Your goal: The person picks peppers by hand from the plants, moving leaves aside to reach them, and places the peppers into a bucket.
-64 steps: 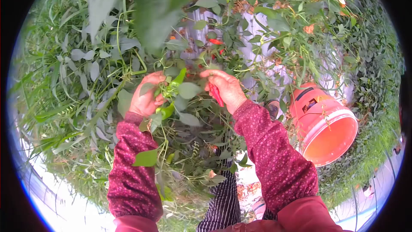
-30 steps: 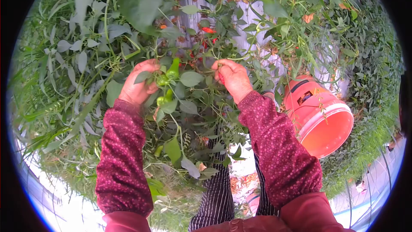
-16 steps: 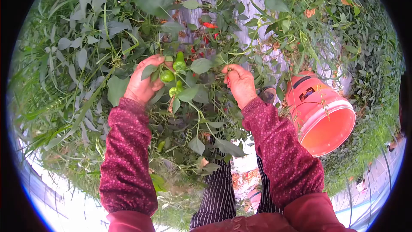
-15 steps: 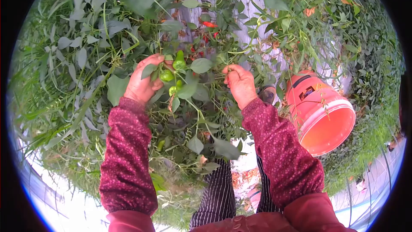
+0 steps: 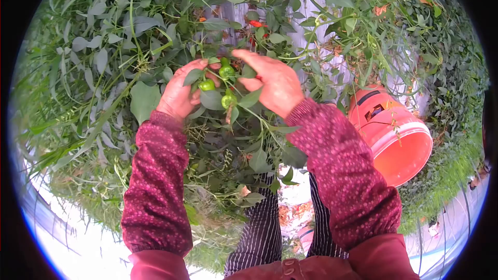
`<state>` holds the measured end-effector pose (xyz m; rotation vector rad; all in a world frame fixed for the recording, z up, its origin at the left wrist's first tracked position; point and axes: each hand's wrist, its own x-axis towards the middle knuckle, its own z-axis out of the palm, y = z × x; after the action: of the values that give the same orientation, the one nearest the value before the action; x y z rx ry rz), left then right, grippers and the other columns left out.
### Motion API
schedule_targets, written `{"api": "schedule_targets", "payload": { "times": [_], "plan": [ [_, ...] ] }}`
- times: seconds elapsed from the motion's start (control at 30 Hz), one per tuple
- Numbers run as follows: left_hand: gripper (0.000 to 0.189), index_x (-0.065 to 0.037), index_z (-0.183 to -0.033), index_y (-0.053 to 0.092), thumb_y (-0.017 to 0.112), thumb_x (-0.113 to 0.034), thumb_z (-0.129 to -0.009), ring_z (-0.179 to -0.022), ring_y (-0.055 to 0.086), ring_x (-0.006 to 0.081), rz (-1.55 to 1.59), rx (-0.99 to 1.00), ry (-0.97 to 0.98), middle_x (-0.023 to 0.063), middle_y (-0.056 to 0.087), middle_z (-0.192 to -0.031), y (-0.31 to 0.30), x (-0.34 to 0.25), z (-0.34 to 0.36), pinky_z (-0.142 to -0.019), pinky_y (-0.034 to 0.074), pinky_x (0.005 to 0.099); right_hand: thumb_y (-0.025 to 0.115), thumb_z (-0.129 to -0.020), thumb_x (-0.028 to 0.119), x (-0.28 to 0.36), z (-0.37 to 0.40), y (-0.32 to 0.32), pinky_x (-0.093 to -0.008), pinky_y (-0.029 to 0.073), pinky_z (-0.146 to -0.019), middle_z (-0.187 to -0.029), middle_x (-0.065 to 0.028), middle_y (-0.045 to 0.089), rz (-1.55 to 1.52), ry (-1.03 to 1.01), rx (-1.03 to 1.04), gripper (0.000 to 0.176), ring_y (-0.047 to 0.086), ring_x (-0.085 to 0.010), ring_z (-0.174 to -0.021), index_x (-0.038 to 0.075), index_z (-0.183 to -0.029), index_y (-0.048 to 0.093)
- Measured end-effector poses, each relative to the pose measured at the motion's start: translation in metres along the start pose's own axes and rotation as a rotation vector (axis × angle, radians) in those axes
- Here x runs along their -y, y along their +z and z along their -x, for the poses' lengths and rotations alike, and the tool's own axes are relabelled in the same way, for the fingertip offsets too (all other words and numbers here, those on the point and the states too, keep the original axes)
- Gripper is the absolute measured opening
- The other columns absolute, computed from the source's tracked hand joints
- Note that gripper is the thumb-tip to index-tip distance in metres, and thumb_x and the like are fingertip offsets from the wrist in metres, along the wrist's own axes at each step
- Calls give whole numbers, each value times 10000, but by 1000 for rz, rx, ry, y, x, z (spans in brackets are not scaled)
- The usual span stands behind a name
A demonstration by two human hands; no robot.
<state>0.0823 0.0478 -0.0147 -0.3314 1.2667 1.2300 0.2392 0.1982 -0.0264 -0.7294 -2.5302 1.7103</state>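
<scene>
A leafy pepper branch (image 5: 252,110) bears several small green peppers (image 5: 226,70) in front of me. My left hand (image 5: 177,93) is closed on this branch, just left of the peppers, with its fingertips partly behind leaves. On the other side, my right hand (image 5: 275,84) reaches in with its index finger stretched out and thumb apart, close beside the topmost pepper. A leaf covers part of the right thumb. I see nothing held in that hand, which is slightly blurred.
A red-orange bucket (image 5: 369,134) with a white rim lies tilted among plants at the right, its mouth toward me. Red peppers (image 5: 255,24) show deeper in the foliage. Pale sheeting (image 5: 306,21) covers the ground between rows. My striped trouser legs (image 5: 262,233) are below.
My right hand has moved left and slightly up to the peppers, and its fingers have opened from a pinch. The left hand keeps its hold; the branch has shifted slightly right.
</scene>
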Motion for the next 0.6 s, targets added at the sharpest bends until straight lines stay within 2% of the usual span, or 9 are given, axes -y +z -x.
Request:
{"api": "schedule_targets", "payload": {
  "times": [0.1, 0.17, 0.3, 0.33, 0.43, 0.47, 0.5, 0.57, 0.6],
  "plan": [
    [247, -45, -964, 600, 491, -262, -917, -382, 369, 36, -32, -59, 33, 67, 635, -710, 4, 0, 2, -338, 245, 171, 624, -728, 187, -4, -21, 20, -397, 468, -709, -877, -84, 576, -39, -78, 61, 403, 574, -300, -803, 210, -1125, 558],
    [214, -52, -949, 606, 525, -245, -906, -408, 387, 26, -43, -79, 18, 27, 628, -739, 5, -2, 9, -350, 248, 169, 630, -730, 197, 2, -17, 17, -397, 466, -704, -872, -83, 574, -51, -27, 119, 369, 575, -299, -802, 217, -1094, 573],
    [209, -46, -1041, 602, 552, -174, -883, -433, 401, 16, -165, -181, 2, 5, 624, -796, 11, -1, 25, -358, 248, 156, 651, -739, 250, 7, -14, 20, -393, 458, -685, -854, -78, 562, -7, 2, 152, 279, 574, -299, -789, 222, -1012, 601],
    [205, -46, -1035, 604, 553, -167, -877, -447, 413, 14, -138, -132, -11, 6, 624, -798, 8, -1, 27, -355, 248, 157, 635, -748, 231, 7, -14, 20, -361, 469, -688, -839, -68, 557, -20, -23, 121, 249, 576, -266, -777, 158, -985, 612],
    [221, -39, -1055, 597, 531, -149, -875, -478, 448, 14, -131, -113, -44, 16, 621, -809, 7, 5, 33, -349, 248, 158, 650, -755, 244, 11, -10, 12, -367, 471, -690, -819, -83, 560, 70, 100, 204, 201, 579, -285, -798, 150, -932, 626],
    [246, -38, -1086, 582, 517, -150, -876, -475, 453, 17, -72, -94, -57, 24, 621, -813, 8, 7, 35, -343, 249, 160, 665, -776, 213, 14, -9, 10, -331, 477, -678, -804, -74, 592, 112, 112, 252, 163, 604, -237, -785, 103, -889, 625],
    [273, -37, -1116, 567, 503, -150, -876, -472, 457, 20, -17, -72, -67, 32, 621, -817, 9, 6, 37, -338, 251, 162, 665, -776, 213, 6, -4, 21, -331, 477, -678, -804, -74, 592, 112, 107, 250, 163, 604, -237, -785, 103, -889, 625],
    [330, -39, -1172, 531, 486, -155, -867, -481, 482, 26, -18, -45, -53, 41, 618, -828, 17, 4, 44, -325, 264, 156, 674, -757, 269, -19, 6, 49, -354, 463, -666, -867, -116, 604, -538, 282, 287, 199, 591, -284, -734, 129, -891, 627],
    [345, -40, -1181, 524, 495, -151, -855, -489, 497, 31, -53, -91, -44, 35, 619, -815, 25, 0, 53, -322, 274, 152, 682, -757, 258, -3, 3, 31, -337, 470, -684, -855, -103, 622, -517, 360, 385, 255, 597, -255, -715, 71, -911, 603]
  ]
}}
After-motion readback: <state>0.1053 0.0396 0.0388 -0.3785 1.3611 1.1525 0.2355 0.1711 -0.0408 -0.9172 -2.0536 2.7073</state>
